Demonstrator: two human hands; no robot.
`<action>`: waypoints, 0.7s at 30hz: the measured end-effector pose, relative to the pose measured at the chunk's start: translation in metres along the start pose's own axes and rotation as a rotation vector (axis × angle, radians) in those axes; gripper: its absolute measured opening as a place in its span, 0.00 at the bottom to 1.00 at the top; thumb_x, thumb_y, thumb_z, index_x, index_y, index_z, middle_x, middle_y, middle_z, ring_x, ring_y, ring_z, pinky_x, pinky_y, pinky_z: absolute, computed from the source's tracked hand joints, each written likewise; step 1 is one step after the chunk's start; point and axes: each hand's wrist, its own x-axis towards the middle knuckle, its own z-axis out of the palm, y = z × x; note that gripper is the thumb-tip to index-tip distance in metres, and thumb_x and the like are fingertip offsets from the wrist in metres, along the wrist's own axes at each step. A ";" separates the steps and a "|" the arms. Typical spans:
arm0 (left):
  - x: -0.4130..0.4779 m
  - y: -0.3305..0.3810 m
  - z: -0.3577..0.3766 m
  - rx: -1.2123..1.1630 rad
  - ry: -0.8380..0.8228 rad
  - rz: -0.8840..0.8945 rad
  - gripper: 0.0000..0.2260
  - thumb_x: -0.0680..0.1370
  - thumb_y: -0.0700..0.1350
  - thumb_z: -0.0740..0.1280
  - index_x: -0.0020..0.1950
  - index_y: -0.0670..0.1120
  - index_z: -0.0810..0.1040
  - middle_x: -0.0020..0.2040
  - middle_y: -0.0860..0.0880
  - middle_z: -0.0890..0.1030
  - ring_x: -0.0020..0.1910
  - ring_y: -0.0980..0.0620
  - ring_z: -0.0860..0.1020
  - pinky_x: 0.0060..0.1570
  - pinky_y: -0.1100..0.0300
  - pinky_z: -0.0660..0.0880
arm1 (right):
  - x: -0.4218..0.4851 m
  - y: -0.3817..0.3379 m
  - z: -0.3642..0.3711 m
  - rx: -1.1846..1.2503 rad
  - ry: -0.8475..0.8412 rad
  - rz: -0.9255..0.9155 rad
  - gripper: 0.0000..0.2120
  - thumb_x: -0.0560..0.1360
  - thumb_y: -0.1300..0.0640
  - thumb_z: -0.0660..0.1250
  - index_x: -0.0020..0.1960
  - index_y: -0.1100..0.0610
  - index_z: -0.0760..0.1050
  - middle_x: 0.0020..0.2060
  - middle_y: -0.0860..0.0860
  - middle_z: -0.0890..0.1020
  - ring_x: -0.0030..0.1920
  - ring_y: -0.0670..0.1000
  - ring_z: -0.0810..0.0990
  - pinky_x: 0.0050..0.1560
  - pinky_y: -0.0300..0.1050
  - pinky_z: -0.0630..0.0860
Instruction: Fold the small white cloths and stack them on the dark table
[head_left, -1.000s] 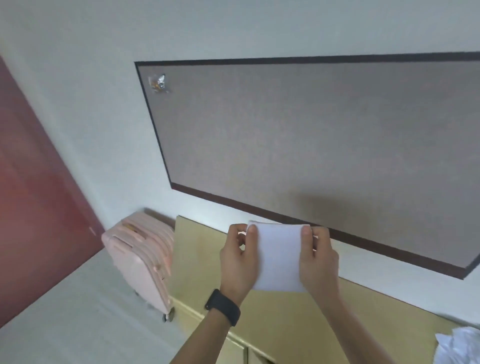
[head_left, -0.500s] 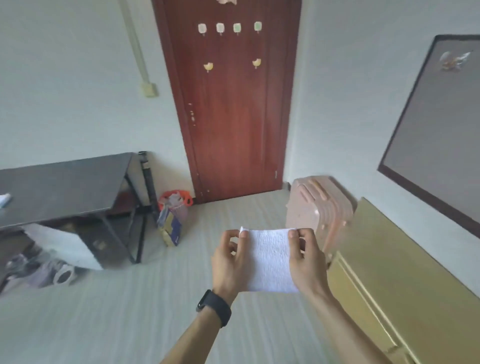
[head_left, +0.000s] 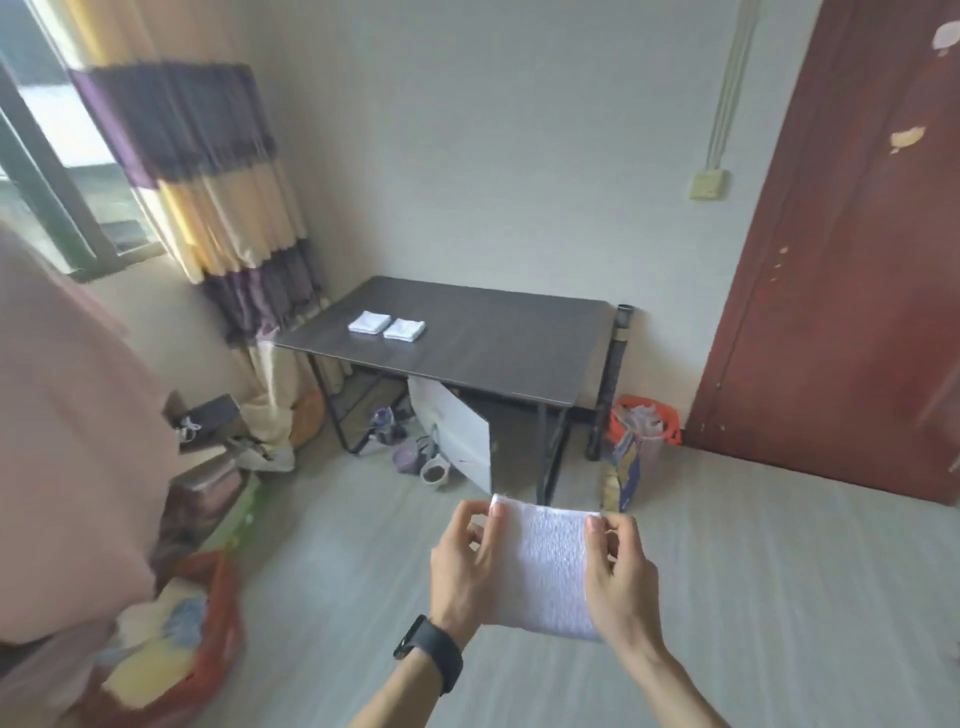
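A small white cloth (head_left: 545, 566) is stretched between my two hands at chest height over the floor. My left hand (head_left: 462, 571), with a black watch at the wrist, pinches its left edge. My right hand (head_left: 621, 577) pinches its right edge. Ahead stands the dark table (head_left: 509, 343). Two folded white cloths lie side by side on its left part, one (head_left: 369, 322) to the left and one (head_left: 404, 329) to the right.
A white board (head_left: 452, 431), cups and shoes sit under the table. A dark tube (head_left: 613, 374) and an orange bag (head_left: 644, 421) stand right of it, by a red-brown door (head_left: 852, 286). A striped curtain (head_left: 218, 182) hangs left. Bags and boxes (head_left: 171, 639) crowd the left floor.
The view has swung left from the pinboard and yellow cabinet, past the door, to face the dark table. Both hands keep holding the cloth the same way.
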 end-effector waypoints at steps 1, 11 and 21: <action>0.019 -0.006 -0.016 0.002 0.030 -0.001 0.09 0.78 0.59 0.65 0.44 0.55 0.77 0.28 0.54 0.73 0.27 0.57 0.70 0.30 0.64 0.68 | 0.011 -0.007 0.025 -0.005 -0.025 -0.017 0.08 0.81 0.49 0.61 0.45 0.50 0.70 0.31 0.50 0.79 0.35 0.46 0.77 0.32 0.36 0.68; 0.212 -0.046 -0.123 -0.005 0.259 -0.046 0.08 0.79 0.57 0.65 0.46 0.54 0.76 0.31 0.52 0.75 0.29 0.56 0.70 0.30 0.64 0.67 | 0.147 -0.062 0.230 0.043 -0.214 -0.156 0.11 0.81 0.49 0.61 0.43 0.53 0.69 0.29 0.52 0.76 0.33 0.48 0.75 0.32 0.37 0.68; 0.432 -0.046 -0.183 0.006 0.462 -0.082 0.12 0.78 0.62 0.64 0.45 0.55 0.77 0.30 0.53 0.75 0.30 0.56 0.72 0.34 0.60 0.69 | 0.322 -0.111 0.410 0.045 -0.354 -0.213 0.11 0.81 0.47 0.60 0.44 0.52 0.70 0.29 0.46 0.77 0.32 0.44 0.75 0.33 0.38 0.68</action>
